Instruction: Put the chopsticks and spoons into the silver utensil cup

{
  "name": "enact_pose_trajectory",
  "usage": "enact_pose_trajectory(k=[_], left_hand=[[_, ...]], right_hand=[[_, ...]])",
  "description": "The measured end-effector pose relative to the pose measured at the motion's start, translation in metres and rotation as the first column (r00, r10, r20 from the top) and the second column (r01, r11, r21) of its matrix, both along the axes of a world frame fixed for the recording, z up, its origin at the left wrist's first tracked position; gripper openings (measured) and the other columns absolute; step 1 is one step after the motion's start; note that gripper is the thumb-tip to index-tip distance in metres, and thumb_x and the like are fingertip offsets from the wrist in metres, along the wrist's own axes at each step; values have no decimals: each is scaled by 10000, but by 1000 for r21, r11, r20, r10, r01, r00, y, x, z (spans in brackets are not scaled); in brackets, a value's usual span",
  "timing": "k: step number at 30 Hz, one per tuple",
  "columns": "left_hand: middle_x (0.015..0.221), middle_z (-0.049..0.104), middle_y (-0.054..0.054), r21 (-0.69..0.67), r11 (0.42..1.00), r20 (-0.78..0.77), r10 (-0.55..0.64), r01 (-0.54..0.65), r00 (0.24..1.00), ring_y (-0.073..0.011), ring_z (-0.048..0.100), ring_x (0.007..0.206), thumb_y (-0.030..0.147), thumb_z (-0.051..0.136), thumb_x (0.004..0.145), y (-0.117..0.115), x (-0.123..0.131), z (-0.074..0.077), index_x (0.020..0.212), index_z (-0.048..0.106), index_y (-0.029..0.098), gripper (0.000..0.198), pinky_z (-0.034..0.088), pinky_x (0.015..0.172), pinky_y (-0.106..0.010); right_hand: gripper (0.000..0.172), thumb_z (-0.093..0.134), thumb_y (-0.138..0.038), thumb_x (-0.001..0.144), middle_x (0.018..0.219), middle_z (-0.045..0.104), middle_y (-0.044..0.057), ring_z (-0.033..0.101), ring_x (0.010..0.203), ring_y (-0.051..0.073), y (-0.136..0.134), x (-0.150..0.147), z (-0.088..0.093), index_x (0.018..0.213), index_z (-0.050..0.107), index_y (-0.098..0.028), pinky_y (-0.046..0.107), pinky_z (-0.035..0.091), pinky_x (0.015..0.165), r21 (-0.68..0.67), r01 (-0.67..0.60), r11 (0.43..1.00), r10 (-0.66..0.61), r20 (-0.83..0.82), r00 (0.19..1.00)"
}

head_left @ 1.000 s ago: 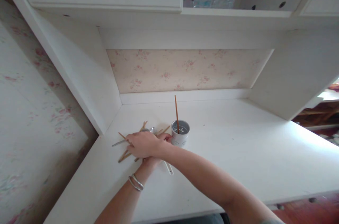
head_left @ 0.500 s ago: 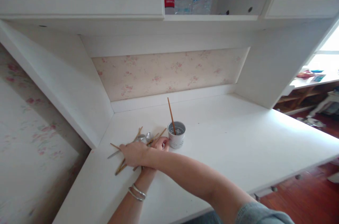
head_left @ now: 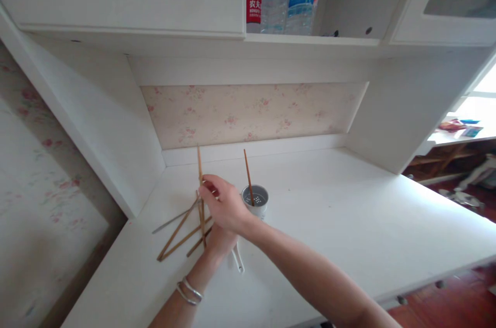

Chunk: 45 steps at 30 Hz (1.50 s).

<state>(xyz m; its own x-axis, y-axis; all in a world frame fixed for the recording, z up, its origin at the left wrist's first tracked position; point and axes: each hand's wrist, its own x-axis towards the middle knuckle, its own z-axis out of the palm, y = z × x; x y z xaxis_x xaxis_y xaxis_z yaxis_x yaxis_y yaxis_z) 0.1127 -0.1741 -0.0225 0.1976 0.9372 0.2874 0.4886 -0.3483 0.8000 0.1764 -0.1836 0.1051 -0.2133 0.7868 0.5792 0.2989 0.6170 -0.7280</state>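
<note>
My right hand (head_left: 223, 203) crosses over the left and pinches a light wooden chopstick (head_left: 200, 162), whose upper end sticks up above the fingers. Beneath it, my left hand (head_left: 225, 239) is mostly covered; its fingers are hidden. Just beyond both hands stands a grey-white utensil cup (head_left: 260, 210) with holes in its bottom, one brown chopstick (head_left: 248, 173) leaning upright inside. Several more chopsticks (head_left: 180, 243) lie loosely crossed on the counter to the left, beside a thin metal handle (head_left: 170, 222). A white utensil handle (head_left: 238, 260) pokes out below the right wrist.
The white counter (head_left: 329, 235) runs off to the right. A side panel (head_left: 104, 126) closes it on the left, and a floral back panel (head_left: 248, 113) stands behind. Overhead, a cabinet shelf (head_left: 310, 40) holds plastic bottles (head_left: 276, 8).
My right hand has risen from the pile and moved right, now with a chopstick tilted up in it. A white handle has come into sight. The view has shifted slightly.
</note>
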Motion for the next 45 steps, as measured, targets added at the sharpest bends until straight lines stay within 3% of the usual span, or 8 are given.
enact_pose_trajectory(k=[3,6,9,13,20,24,33,45], left_hand=[[822,657,-65,86,996,-100,26,-18,995,-201,593,807,197,474,807,-5,2,7,823,642,175,171,443,774,-336],[824,663,-44,109,994,-129,33,-19,991,-178,588,775,210,465,828,-7,4,12,854,650,185,188,434,753,-303],[829,669,-37,89,996,-123,28,-17,992,-174,589,781,237,473,836,-7,5,13,849,653,191,186,431,751,-290],[826,670,-35,58,998,-124,40,-33,991,-166,592,776,228,477,835,-7,6,13,843,652,191,180,429,745,-279],[820,663,-35,23,998,-153,62,-59,986,-165,590,772,241,458,848,-7,7,16,837,649,186,200,428,734,-279],[831,660,-40,-18,998,-129,65,-68,989,-164,594,772,242,464,844,-6,7,15,957,628,181,208,428,729,-278],[816,638,-36,-42,997,-62,55,-58,997,-164,576,739,372,445,868,-7,7,16,1192,557,190,388,419,673,-266],[818,642,-29,-44,998,-82,35,-39,996,-169,583,758,374,425,880,-9,8,21,1201,556,212,382,423,682,-275]], right_hand=[[260,487,-350,881,893,643,31,604,770,134,15,35,9,1090,545,-206,264,500,710,-87,26,996,-47,-245,968],[283,531,-399,840,827,621,22,583,693,128,30,72,20,1039,547,-199,251,502,618,-129,62,990,-108,-388,915],[267,557,-397,813,775,601,10,548,640,116,44,103,22,977,560,-186,236,477,572,-113,129,985,-166,-434,885],[291,552,-410,801,789,617,22,545,651,127,57,125,7,981,575,-182,249,461,573,-151,225,963,-266,-370,890],[319,514,-442,809,813,662,36,597,751,169,63,127,-34,970,627,-191,306,468,675,-244,268,932,-305,-132,943],[316,508,-452,812,793,664,26,592,725,160,62,125,-46,917,653,-192,293,462,665,-275,252,928,-284,-82,955],[321,545,-462,772,772,687,32,585,675,161,60,125,-51,844,708,-195,280,443,629,-327,262,908,-293,-51,955],[339,566,-487,765,810,700,43,602,719,176,57,125,-61,864,710,-197,305,453,673,-408,227,884,-286,-89,954]])
